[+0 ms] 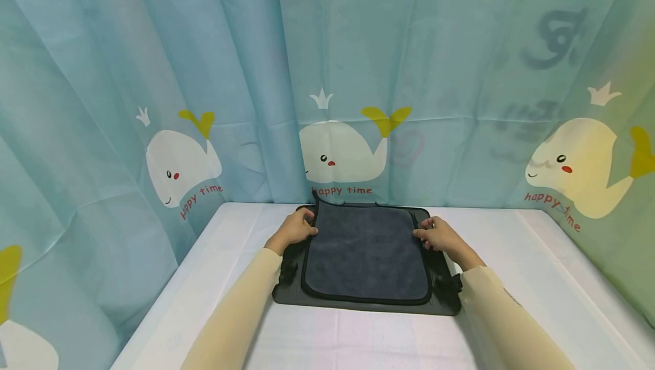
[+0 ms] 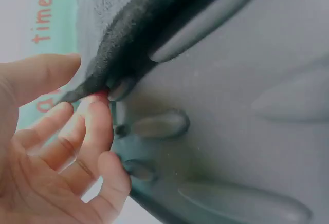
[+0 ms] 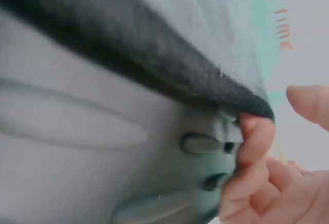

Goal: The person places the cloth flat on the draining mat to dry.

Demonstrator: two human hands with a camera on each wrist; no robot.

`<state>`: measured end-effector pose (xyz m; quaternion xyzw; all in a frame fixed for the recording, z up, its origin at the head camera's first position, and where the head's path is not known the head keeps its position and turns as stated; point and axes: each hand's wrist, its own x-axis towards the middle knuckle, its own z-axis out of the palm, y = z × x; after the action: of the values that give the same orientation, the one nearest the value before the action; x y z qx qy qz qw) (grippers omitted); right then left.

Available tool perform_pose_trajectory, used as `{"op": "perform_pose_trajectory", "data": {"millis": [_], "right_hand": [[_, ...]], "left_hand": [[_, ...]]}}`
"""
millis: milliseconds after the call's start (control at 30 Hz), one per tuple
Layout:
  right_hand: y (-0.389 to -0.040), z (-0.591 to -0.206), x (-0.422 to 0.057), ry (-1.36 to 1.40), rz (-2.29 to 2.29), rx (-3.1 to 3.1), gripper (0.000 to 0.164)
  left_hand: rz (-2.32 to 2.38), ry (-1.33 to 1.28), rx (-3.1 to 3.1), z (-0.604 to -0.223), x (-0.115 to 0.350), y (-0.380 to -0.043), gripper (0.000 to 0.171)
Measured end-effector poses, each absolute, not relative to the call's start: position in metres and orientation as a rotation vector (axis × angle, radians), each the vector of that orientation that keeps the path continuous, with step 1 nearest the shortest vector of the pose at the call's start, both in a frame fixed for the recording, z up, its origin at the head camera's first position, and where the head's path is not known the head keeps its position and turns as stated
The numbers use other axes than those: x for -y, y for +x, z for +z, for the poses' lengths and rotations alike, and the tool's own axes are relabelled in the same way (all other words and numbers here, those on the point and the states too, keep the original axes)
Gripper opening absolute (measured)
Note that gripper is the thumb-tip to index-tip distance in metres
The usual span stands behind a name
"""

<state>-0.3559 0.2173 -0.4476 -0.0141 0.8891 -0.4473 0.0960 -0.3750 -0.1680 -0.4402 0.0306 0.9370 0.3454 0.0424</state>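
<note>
A dark blue-grey fabric mat (image 1: 368, 250) with a black bound edge lies over a larger black plastic board (image 1: 348, 305). Its far left corner sticks up above the board. My left hand (image 1: 297, 228) is at the mat's left edge; in the left wrist view a fingertip touches the edge from beneath, with the thumb (image 2: 49, 75) held apart from it. At the right edge, my right hand (image 1: 441, 237) has a bent finger (image 3: 257, 139) under the binding, and its thumb (image 3: 308, 103) stands away. Raised oval ribs (image 3: 203, 143) show on the board below.
The board rests on a table with a white cloth (image 1: 389, 341). Black bunched pieces (image 1: 289, 273) sit on both sides of the board. A blue-green curtain (image 1: 348, 46) printed with whales hangs behind the table and along its sides.
</note>
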Motion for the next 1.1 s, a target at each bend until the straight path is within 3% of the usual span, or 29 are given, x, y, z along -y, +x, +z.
{"op": "perform_pose_trajectory", "data": {"millis": [267,567,800,1100], "right_hand": [[-0.332,-0.445,-0.221,-0.101,-1.314,-2.525,0.054],[-0.314,-0.451,-0.228,-0.222,-1.414,-2.472,0.038],[-0.304,-0.453,-0.237,-0.497,-1.367,-2.360,0.028],[-0.295,-0.453,-0.244,-0.628,-1.307,-2.353,0.020]], "left_hand": [[1.039,0.298,-2.775,-0.437,0.178,-0.353,0.050],[0.949,0.492,-2.716,-0.437,0.183,-0.331,0.003],[0.926,0.516,-2.733,-0.438,0.184,-0.316,0.004],[0.930,0.542,-2.689,-0.438,0.181,-0.309,0.004]]}}
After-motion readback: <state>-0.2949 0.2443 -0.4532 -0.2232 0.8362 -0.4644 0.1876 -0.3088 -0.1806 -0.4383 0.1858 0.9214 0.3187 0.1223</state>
